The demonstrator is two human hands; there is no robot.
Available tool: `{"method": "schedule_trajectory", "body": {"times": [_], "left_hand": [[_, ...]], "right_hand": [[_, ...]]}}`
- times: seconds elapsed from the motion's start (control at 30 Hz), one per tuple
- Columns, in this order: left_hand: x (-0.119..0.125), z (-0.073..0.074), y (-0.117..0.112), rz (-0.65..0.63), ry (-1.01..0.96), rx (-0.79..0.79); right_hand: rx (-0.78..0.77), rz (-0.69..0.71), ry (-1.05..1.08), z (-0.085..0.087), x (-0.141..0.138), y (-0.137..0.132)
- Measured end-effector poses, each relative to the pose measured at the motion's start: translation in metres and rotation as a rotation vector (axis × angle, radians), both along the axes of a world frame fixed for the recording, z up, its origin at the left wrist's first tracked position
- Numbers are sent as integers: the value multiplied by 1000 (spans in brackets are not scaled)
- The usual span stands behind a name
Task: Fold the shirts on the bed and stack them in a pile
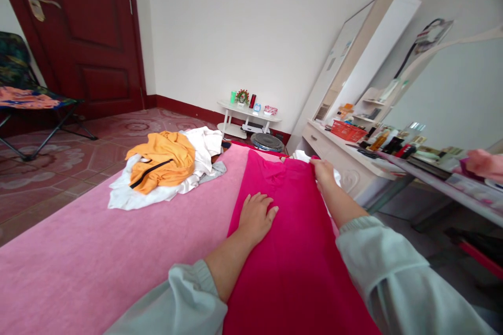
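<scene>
A bright magenta garment (pixel 286 256) lies lengthwise on the pink bed cover (pixel 149 251), mostly flat, with a few creases near its far end. My left hand (pixel 256 215) rests palm down on its left part, fingers stretched out. At the far right corner, my right hand (pixel 323 171) has its fingers closed on the garment's edge. Some white cloth (pixel 302 155) shows just beyond that edge, partly hidden. The garment's near end runs out of view, so I cannot tell its exact kind.
Left of the garment sits a heap with an orange top (pixel 165 162) and white clothes (pixel 206 149). A dressing table (pixel 349 167) with a red basket (pixel 348 131) and bottles stands close on the right. Beyond the bed are a small white stand (pixel 251 111) and a round scale-like object (pixel 267 141).
</scene>
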State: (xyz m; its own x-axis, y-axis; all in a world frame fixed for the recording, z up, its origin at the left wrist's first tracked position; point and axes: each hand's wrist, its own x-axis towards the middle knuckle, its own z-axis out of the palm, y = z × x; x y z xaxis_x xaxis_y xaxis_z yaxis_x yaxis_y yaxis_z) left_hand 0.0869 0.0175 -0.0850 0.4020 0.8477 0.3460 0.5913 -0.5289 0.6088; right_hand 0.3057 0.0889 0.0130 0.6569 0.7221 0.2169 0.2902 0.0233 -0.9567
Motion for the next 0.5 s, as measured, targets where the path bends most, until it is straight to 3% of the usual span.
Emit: {"method": "schedule_trajectory", "body": {"times": [0.13,0.27,0.33,0.5], "left_hand": [[-3,0,1,-36,-47,21],[-5,0,3,-59,-82,38],[-5,-1,3,-58,-76,51],[-4,-1,3,-62,-27,79]], "right_hand": [[-194,335,-36,12,-49,-1],[-225,611,-322,11,-51,-43],[-278,617,-484,4,-31,-77],[-648,443,-813,-15,15,-189]]}}
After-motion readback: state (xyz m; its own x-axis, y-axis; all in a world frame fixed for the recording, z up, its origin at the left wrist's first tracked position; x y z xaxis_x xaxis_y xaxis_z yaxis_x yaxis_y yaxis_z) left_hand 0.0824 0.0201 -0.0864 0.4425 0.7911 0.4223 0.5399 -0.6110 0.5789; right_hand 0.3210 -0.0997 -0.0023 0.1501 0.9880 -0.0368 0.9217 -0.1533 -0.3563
